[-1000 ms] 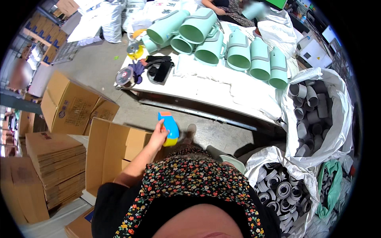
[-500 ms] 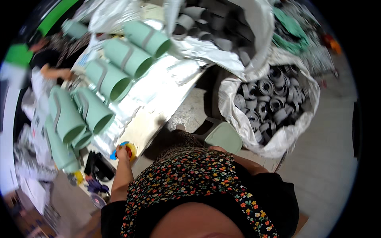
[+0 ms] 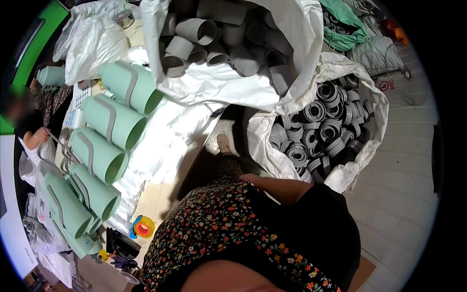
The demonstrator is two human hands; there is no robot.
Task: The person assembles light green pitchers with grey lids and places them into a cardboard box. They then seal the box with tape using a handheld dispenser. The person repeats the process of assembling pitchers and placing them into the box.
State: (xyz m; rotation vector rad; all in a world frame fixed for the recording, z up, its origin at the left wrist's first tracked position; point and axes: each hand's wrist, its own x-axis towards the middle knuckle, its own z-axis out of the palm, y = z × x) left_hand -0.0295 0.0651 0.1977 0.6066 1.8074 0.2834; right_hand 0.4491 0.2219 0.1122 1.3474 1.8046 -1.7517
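My right forearm crosses from the lower right, and my right hand rests against the flowered apron at my lap; its fingers are mostly hidden. My left hand is out of sight. On the table's near edge lies a yellow and red roll of tape with a blue dispenser, nothing touching it. Several pale green tubular shells with wavy grey strips lie in a slanting row along the left of the table, their open ends facing me.
A large white sack of grey tubes stands at the back. Right of it, another white sack holds grey rings. Plastic sheeting covers part of the table. At the far left a co-worker's hand is near thin grey strips.
My left hand has let go of the tape roll and left the view. My right hand has come over my lap. The view has turned, so the sacks sit further left.
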